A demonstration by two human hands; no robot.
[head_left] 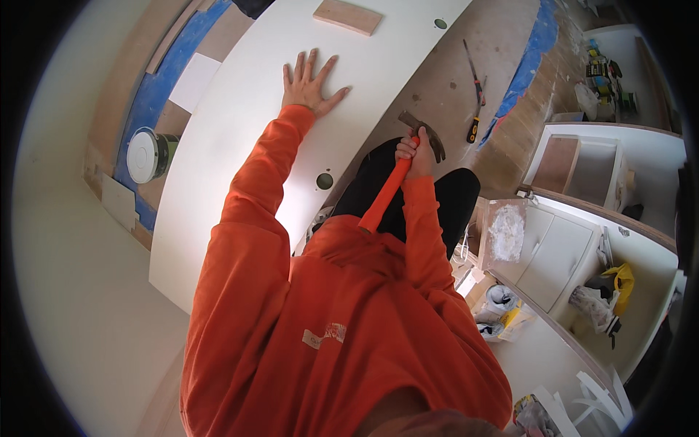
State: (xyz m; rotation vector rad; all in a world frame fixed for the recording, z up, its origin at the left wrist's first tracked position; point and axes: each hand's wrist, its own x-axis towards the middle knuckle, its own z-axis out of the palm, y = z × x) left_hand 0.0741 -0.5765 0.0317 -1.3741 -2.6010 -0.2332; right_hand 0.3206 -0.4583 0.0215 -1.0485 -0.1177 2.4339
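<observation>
My left hand (309,89) lies flat on a long white panel (240,175), its fingers spread and nothing in them. My right hand (415,151) is wrapped around a claw hammer (386,193) close below its rusty metal head. The hammer's orange handle slants back toward my body, over my dark-clothed legs. Two round holes with dark rims show in the panel, near its right edge. A flat wooden block (347,16) rests on the panel beyond my left hand.
On the floor to the right lie a yellow-and-black handled tool (473,130) and a long thin tool (473,69). A lidded bucket (144,156) stands left of the panel. Blue sheeting (528,62) covers part of the floor. Open white cabinets (557,244) holding various items line the right side.
</observation>
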